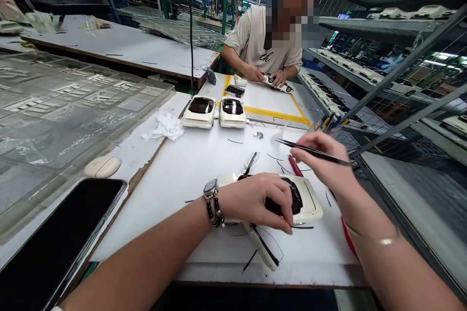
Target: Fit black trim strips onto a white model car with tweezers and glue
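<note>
A cream model car (310,199) with a black interior lies on the white table under my left hand (260,199). Both its doors stand open; the near door (268,252) points towards me and the far door (251,163) points away. Thumb and fingertip of that hand are pinched at the car's near side, on the end of a thin black strip (304,227). Black tweezers (310,149) are in the closed fingers of my right hand (324,158), raised beyond the car with the tips pointing left. Below them lies a red-handled tool (295,166).
Two more cream model cars (199,112) stand further back, near crumpled white tissue (164,126). Loose black strips dot the table. A phone (65,238) and a cream case (102,167) lie at left. Opposite, a co-worker (270,43) handles another model car (278,83). Metal racks (394,107) stand at right.
</note>
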Available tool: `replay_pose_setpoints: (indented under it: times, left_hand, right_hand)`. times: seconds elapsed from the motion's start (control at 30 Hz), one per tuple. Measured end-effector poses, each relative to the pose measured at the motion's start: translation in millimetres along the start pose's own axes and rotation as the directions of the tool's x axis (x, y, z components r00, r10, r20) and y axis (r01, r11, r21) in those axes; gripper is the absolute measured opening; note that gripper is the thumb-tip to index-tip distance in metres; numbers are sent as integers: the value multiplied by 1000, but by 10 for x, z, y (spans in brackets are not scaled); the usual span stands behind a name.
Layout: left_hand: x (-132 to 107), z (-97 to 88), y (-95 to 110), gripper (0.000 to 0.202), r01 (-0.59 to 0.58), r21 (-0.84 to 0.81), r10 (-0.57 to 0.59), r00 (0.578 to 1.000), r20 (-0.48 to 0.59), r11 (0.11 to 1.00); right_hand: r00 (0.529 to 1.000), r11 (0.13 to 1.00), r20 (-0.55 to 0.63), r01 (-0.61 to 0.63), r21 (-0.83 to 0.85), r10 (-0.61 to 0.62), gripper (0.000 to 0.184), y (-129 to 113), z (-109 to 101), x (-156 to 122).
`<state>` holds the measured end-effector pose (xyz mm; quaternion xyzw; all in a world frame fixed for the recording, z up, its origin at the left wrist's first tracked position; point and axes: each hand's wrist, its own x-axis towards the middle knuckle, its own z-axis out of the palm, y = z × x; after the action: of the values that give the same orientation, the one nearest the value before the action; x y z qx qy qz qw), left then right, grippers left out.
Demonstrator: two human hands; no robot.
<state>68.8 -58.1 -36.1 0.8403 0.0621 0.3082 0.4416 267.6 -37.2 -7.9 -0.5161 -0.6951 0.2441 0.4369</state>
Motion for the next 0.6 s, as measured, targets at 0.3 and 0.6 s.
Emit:
replay_pose_setpoints:
  times: [0.3, 0.6]
  left_hand:
    - [-7, 29, -94, 9, -96, -86, 96, 995, -10, 992]
    - [-10, 44, -162, 10, -100, -146, 102, 995, 8, 984]
  right_hand:
    - [975, 943, 224, 68, -325, 6, 19, 431, 492, 864]
    - [984, 928, -44, -178, -329, 173, 12, 586, 860, 1162]
